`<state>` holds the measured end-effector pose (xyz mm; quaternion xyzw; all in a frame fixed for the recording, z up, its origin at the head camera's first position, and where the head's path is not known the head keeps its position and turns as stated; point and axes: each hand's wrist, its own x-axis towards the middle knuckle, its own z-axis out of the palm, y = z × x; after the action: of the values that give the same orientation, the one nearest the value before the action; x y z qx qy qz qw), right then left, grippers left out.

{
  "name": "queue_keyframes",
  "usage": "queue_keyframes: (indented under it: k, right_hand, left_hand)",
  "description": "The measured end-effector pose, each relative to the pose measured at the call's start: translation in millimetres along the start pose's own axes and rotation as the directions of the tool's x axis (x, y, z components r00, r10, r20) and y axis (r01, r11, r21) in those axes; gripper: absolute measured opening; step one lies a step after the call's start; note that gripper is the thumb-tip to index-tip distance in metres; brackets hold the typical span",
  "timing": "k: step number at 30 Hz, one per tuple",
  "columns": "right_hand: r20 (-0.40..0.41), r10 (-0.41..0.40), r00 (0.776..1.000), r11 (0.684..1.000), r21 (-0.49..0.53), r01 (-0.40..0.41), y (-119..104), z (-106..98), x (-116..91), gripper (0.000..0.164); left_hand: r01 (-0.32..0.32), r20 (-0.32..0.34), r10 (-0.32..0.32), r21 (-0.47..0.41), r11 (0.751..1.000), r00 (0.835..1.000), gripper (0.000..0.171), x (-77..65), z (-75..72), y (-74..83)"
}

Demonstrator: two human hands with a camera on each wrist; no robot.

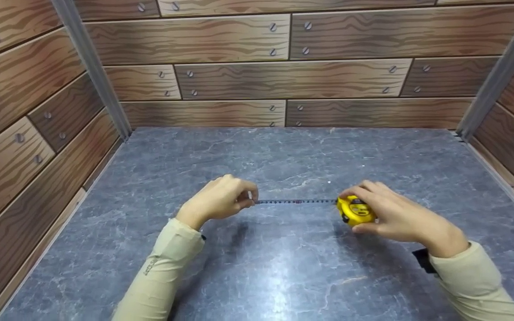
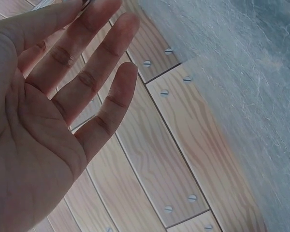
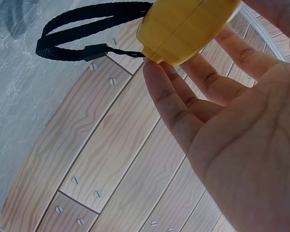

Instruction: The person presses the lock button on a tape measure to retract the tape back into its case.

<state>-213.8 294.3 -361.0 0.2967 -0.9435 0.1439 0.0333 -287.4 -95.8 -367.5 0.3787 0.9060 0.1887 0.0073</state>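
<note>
My right hand (image 1: 397, 214) grips a yellow tape measure (image 1: 356, 210) by its case, thumb below and fingers over the top. From the case a narrow dark-looking blade (image 1: 297, 202) runs straight out to the left, above the tabletop. My left hand (image 1: 223, 196) pinches the blade's free end between thumb and forefinger. In the left wrist view the other fingers (image 2: 94, 79) spread loosely, and only a sliver of the blade's end shows at the top. A black wrist strap (image 3: 77, 34) hangs in a loop from the yellow case (image 3: 183, 29) in the right wrist view.
The grey marbled tabletop (image 1: 283, 160) lies under both hands, with their shadows on it. Wood-plank-patterned panels (image 1: 292, 80) enclose it at the back, left and right, with grey corner posts (image 1: 89, 67) between them.
</note>
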Motion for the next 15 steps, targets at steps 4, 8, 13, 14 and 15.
queue_keyframes:
  k: [4,8,13,14,15]
  right_hand:
    - [-0.018,-0.008,1.000,1.000,-0.010,0.008,1.4,-0.8,-2.4,0.063]
    - [-0.041,-0.042,0.998,0.999,-0.014,0.041,1.7,-0.7,-2.8,0.063]
    - [-0.047,-0.055,0.997,0.998,-0.017,0.054,-0.4,1.8,0.9,0.062]
    - [-0.046,-0.053,0.998,0.998,-0.017,0.052,-1.0,2.4,1.8,0.062]
    - [-0.048,-0.055,0.997,0.998,-0.020,0.054,-1.1,3.3,2.8,0.062]
  left_hand:
    - [-0.021,-0.005,0.021,0.010,1.000,1.000,0.009,5.5,0.1,2.4]
    - [-0.021,-0.005,0.021,0.020,1.000,1.000,0.008,6.5,0.1,4.2]
    - [-0.009,-0.004,0.009,0.017,1.000,1.000,0.008,2.9,1.1,2.3]
    - [-0.006,-0.005,0.006,0.012,1.000,1.000,0.008,1.8,1.5,1.5]
    - [-0.004,-0.006,0.004,0.008,1.000,1.000,0.008,0.7,1.9,0.7]
